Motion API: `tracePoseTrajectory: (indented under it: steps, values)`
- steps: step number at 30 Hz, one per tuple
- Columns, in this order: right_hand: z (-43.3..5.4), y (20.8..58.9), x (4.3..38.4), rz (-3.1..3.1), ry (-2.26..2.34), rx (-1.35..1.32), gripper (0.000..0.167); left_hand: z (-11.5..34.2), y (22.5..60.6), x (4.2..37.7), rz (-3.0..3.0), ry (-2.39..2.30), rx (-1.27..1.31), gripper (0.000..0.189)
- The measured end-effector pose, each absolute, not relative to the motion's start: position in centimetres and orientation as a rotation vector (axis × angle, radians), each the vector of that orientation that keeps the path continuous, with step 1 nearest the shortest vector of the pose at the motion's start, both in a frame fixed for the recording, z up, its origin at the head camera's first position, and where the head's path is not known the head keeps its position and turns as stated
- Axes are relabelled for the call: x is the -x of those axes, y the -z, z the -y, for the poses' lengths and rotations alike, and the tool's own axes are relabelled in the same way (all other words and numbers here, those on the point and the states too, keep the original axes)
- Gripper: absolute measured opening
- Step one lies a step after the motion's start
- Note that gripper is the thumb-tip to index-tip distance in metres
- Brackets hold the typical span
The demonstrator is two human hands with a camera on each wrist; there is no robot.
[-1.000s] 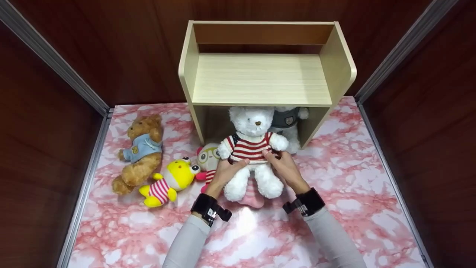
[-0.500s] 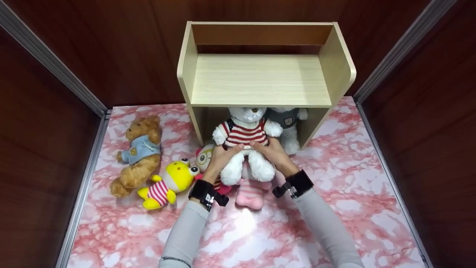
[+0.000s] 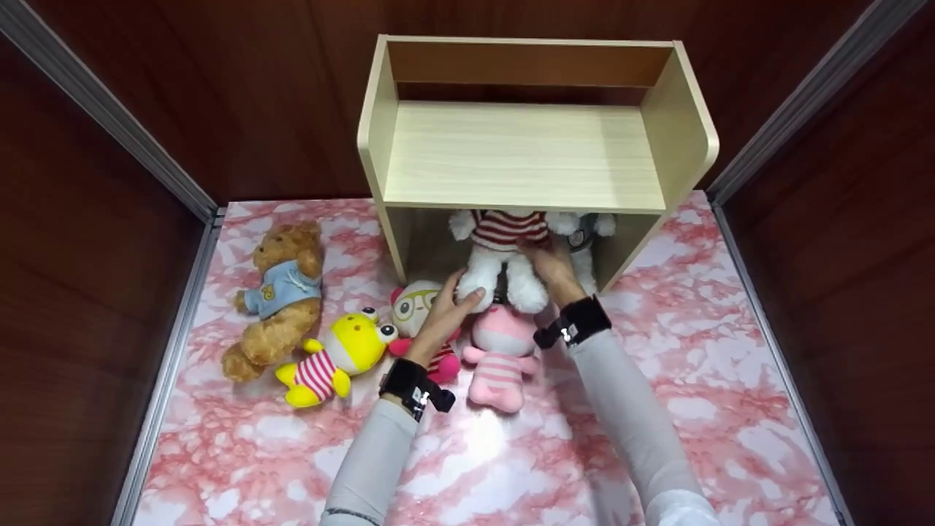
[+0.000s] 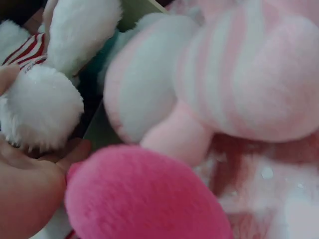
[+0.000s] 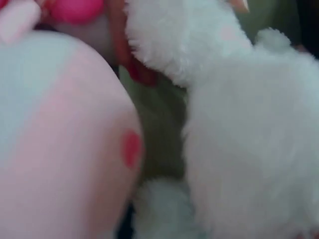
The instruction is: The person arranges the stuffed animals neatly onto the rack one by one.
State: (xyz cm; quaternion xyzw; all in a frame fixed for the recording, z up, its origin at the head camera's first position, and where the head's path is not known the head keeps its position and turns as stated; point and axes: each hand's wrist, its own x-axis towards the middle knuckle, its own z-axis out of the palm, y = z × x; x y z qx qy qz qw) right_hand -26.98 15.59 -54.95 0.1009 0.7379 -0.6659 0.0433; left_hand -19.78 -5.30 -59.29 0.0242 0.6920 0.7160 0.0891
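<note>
A white teddy bear (image 3: 502, 256) in a red-and-white striped sweater is upright in the lower compartment of the shelf, its head hidden beneath the board. My right hand (image 3: 551, 269) grips its side, thumb over the sweater. Lower down, my left hand (image 3: 443, 315) holds one fuzzy foot (image 4: 42, 107) between thumb and fingers. In front of the bear lies a pink plush toy (image 3: 500, 361) with a striped body. A plush toy with yellow-rimmed eyes (image 3: 415, 307) lies partly behind my left hand; its hot-pink limb (image 4: 144, 194) fills the left wrist view's bottom.
The light wooden shelf (image 3: 522, 153) stands against the back wall. Another white plush in a dark top (image 3: 582, 248) sits inside, right of the bear. Left on the pink marbled surface (image 3: 277, 453) lie a yellow frog plush (image 3: 332, 354) and a brown teddy bear (image 3: 281, 299).
The striped-sweater bear has moved back and deeper under the shelf board, hiding its head. My left hand has shifted from its waist to a foot. More of the pink plush shows.
</note>
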Motion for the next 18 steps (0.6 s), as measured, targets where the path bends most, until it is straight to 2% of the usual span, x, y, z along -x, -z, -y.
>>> tracePoseTrajectory:
  steps: [2, 6, 8, 11, 13, 18]
  values:
    - [-15.5, 55.1, 27.8, -2.24, 2.051, -0.313, 0.041, 5.2, 59.7, 19.7, -2.112, -2.072, -0.089, 0.072]
    - [-15.1, 56.1, 28.8, -2.177, 2.081, -0.338, 0.049, 4.9, 60.3, 19.8, -2.217, -2.041, -0.077, 0.073]
    - [-14.8, 56.7, 29.2, -2.152, 2.106, -0.345, 0.045, 4.8, 60.5, 19.9, -2.26, -2.031, -0.066, 0.072]
    - [-14.2, 57.3, 29.6, -2.123, 2.136, -0.359, 0.023, 4.7, 60.6, 19.9, -2.305, -1.996, -0.046, 0.071]
    - [-13.8, 57.7, 29.8, -2.125, 2.133, -0.36, 0.015, 4.6, 60.7, 19.8, -2.336, -1.977, -0.046, 0.07]
    - [-13.0, 58.9, 31.1, -2.251, 2.077, -0.422, 0.016, 4.3, 61.0, 19.9, -2.374, -2.011, -0.102, 0.069]
